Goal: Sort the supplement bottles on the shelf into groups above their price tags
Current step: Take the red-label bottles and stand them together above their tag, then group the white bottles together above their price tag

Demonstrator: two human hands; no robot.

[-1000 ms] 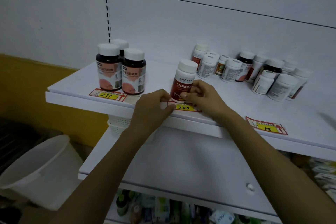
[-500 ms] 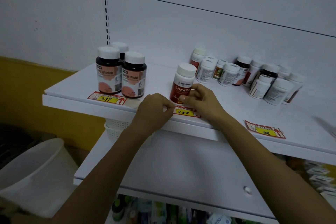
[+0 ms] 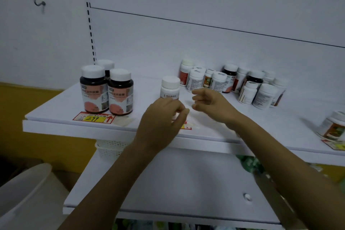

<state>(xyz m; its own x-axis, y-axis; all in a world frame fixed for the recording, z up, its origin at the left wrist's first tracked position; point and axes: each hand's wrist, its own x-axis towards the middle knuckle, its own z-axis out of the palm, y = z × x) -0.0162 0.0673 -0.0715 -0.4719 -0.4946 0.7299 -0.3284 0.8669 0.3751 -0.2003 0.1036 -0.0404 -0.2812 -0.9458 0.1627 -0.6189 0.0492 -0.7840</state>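
Note:
A white bottle with a red label (image 3: 170, 87) stands upright on the white shelf (image 3: 61, 127), behind a price tag (image 3: 184, 126) that is mostly hidden. My left hand (image 3: 162, 119) hovers in front of the bottle's lower part with loosely curled fingers and nothing seen in it. Just right of the bottle, my right hand (image 3: 209, 101) is off it, fingers relaxed and empty. Three dark bottles (image 3: 107, 89) stand grouped above the 299 tag (image 3: 94, 117). Several mixed bottles (image 3: 233, 84) crowd the back right.
Another bottle (image 3: 334, 127) stands at the far right above a tag (image 3: 336, 145). A lower shelf (image 3: 168, 183) juts out below, with a white basket (image 3: 110, 149) under the top shelf. A white bucket (image 3: 24, 196) sits at the lower left.
My right hand has let go of the white bottle and moved a little right. My left hand has lifted off the price tag at the shelf edge. The view shifted left and down.

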